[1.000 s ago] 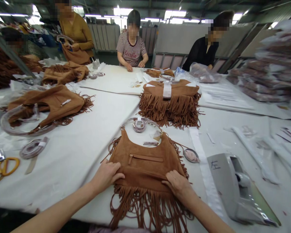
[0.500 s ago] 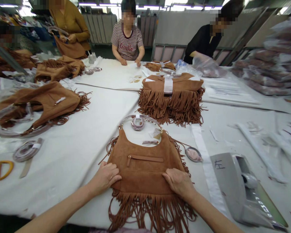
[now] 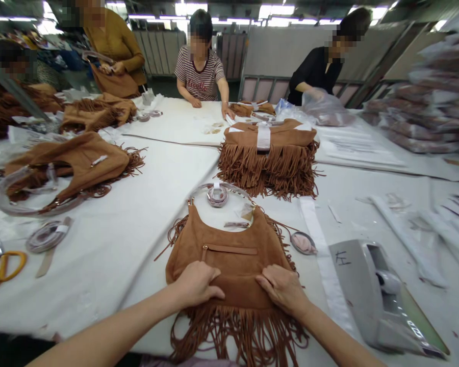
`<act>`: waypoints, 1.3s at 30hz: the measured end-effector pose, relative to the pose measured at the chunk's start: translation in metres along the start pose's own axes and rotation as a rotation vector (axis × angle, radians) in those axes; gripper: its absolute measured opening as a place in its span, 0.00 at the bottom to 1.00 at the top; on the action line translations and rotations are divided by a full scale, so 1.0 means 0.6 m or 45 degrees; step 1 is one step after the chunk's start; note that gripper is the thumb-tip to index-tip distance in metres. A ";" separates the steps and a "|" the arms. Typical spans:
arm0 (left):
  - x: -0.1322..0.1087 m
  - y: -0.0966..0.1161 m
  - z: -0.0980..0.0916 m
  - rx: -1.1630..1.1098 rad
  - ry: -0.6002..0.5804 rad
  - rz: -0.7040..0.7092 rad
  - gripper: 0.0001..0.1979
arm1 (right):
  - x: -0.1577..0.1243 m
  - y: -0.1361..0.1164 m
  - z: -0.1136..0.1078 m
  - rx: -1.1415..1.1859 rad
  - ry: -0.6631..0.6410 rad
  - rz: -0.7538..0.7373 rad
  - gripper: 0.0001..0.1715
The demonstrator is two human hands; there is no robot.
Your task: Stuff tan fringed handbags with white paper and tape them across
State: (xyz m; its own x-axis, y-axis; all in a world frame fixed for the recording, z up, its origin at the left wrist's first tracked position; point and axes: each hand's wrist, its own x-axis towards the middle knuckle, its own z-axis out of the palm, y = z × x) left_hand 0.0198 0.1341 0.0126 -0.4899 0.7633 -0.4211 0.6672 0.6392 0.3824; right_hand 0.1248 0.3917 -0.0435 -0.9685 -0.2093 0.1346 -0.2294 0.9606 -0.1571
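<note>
A brown suede bag [image 3: 233, 260] with a zip on its front lies flat before me, its long fringe hanging toward the near table edge. On its lower front, left of the middle, my left hand [image 3: 199, 284] has its fingers curled against the suede, thumb beside them. My right hand [image 3: 283, 288] grips the lower right part of the same bag, fingers bent together. The wrapped handle [image 3: 233, 186] arches away at the top, around a coiled strap [image 3: 217, 194].
Behind the bag stands a stack of fringed bags [image 3: 268, 163]. A grey tape dispenser [image 3: 386, 300] is at right, with a small round tin [image 3: 303, 242] nearer. Yellow-handled scissors [image 3: 3, 267], another coil [image 3: 48, 236] and a bag [image 3: 95, 160] lie left. Several people work across the table.
My left hand has moved right, from the bag's left edge onto its lower front. My right hand stays in place. Across the table, a person's hand has reached toward the stacked bags.
</note>
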 end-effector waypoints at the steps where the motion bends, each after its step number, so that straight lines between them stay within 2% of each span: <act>1: 0.006 -0.005 0.004 0.024 -0.010 -0.041 0.22 | 0.000 -0.001 -0.001 0.010 0.010 0.022 0.25; 5: 0.004 -0.036 0.020 0.164 0.074 -0.197 0.27 | 0.003 -0.002 -0.003 0.015 0.041 0.111 0.26; 8: -0.011 -0.055 0.032 0.209 0.113 -0.311 0.27 | 0.007 0.000 0.000 0.017 -0.004 0.138 0.25; 11: -0.017 -0.062 0.040 0.206 0.117 -0.359 0.27 | 0.011 0.003 0.004 0.022 -0.042 0.153 0.24; 14: -0.013 -0.056 0.036 0.236 0.135 -0.389 0.24 | 0.013 0.003 0.007 0.067 -0.055 0.218 0.18; 16: -0.008 -0.048 0.029 0.310 0.220 -0.271 0.17 | 0.012 0.001 0.008 0.067 -0.069 0.222 0.14; 17: -0.006 -0.045 0.025 0.347 0.258 -0.132 0.14 | 0.012 -0.001 0.007 0.037 -0.071 0.194 0.13; 20: -0.001 -0.038 0.024 0.376 0.228 0.433 0.22 | 0.016 -0.011 0.000 -0.114 -0.087 -0.023 0.16; 22: 0.003 -0.038 0.031 0.339 0.163 0.639 0.23 | 0.028 -0.023 -0.006 -0.152 -0.115 -0.212 0.21; 24: 0.009 -0.043 0.037 0.292 0.131 0.657 0.24 | 0.045 -0.038 -0.010 -0.099 -0.142 -0.322 0.19; 28: 0.020 -0.062 0.035 0.169 0.038 0.699 0.26 | 0.076 -0.065 -0.012 -0.022 -0.189 -0.228 0.10; 33: 0.019 -0.094 0.018 -0.012 -0.076 0.803 0.28 | 0.068 -0.052 -0.020 -0.060 -0.286 -0.256 0.17; 39: 0.006 -0.107 0.017 -0.148 -0.036 0.691 0.26 | 0.051 -0.028 -0.017 -0.044 -0.372 -0.221 0.18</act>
State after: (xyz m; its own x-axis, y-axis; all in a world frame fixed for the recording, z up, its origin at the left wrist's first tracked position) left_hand -0.0187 0.0949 -0.0219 -0.0768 0.9842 -0.1595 0.7528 0.1621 0.6380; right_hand 0.0997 0.3709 -0.0269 -0.9031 -0.4092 -0.1302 -0.3949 0.9105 -0.1224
